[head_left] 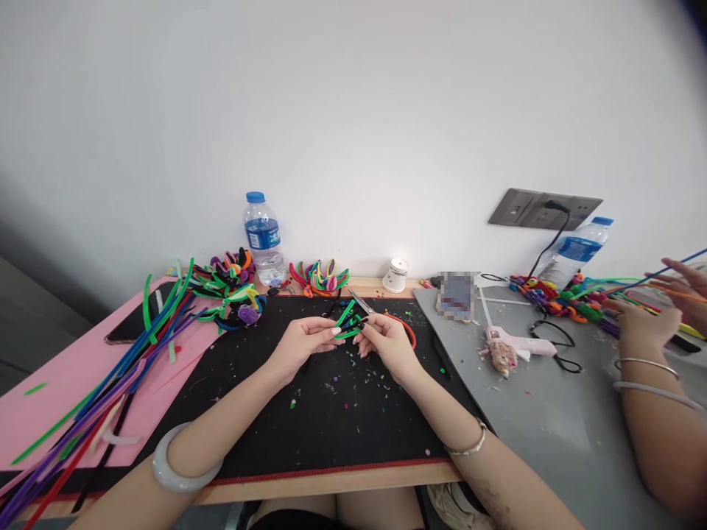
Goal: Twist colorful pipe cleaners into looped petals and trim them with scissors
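Note:
Between my two hands, above the black mat (254, 434), is a small bundle of bent green, blue and black pipe cleaners (347, 318). My left hand (310, 340) pinches its left side between thumb and fingers. On the other side, my right hand (387, 344) grips it near a black strand, fingertips close together. Just behind the bundle lies a pair of scissors (361, 300), partly hidden. A curved orange-red pipe cleaner (409, 331) rests on the mat beside my right hand.
Loose long pipe cleaners (118, 375) and a phone (135, 324) lie on pink sheet (182, 368) at left. Water bottle (265, 239), pipe-cleaner cluster (320, 278) and paper cup (396, 275) line the wall. Rightward are a glue gun (524, 344) and a co-worker's hands (644, 324).

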Motion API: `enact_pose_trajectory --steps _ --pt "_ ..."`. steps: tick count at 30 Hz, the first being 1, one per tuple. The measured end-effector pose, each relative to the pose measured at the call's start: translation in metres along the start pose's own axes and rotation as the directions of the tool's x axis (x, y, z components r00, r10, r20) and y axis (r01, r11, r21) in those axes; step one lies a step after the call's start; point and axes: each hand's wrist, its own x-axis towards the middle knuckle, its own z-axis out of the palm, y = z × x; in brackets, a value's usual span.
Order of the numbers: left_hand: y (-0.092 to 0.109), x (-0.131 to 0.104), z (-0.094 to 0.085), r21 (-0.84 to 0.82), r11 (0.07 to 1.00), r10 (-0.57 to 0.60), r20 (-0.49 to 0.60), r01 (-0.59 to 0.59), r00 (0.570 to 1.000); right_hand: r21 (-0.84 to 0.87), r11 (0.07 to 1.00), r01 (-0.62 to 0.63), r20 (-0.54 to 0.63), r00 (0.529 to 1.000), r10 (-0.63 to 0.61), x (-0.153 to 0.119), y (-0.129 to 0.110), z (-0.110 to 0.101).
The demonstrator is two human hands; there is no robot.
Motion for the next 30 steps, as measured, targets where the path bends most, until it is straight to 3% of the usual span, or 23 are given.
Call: enact_pose_trajectory --steps 13,24,27,30 --pt "0.003 -0.004 0.0034 0.073 0.995 -0.072 0.106 0.064 0.992 -0.015 1.0 0.018 0.002 1.0 -0.018 -0.0002 0.0014 -0.0011" --pt "0.0035 -0.0039 0.0033 0.003 0.998 -0.066 0.13 0.067 0.989 -0.029 0.999 0.018 0.004 1.0 -0.018 -0.0003 -0.0007 0.0001" --pt "0.002 -0.003 0.0023 0.021 0.998 -0.064 0.127 0.062 0.99 -0.155 0.985 0.07 0.022 0.998 -0.067 -0.0021 -0.0011 -0.0007" --pt "0.0007 -0.0025 0.002 0.066 0.996 -0.071 0.144 0.062 0.987 -0.392 0.892 0.223 0.033 0.973 -0.228 -0.0045 -0.0035 -0.001"
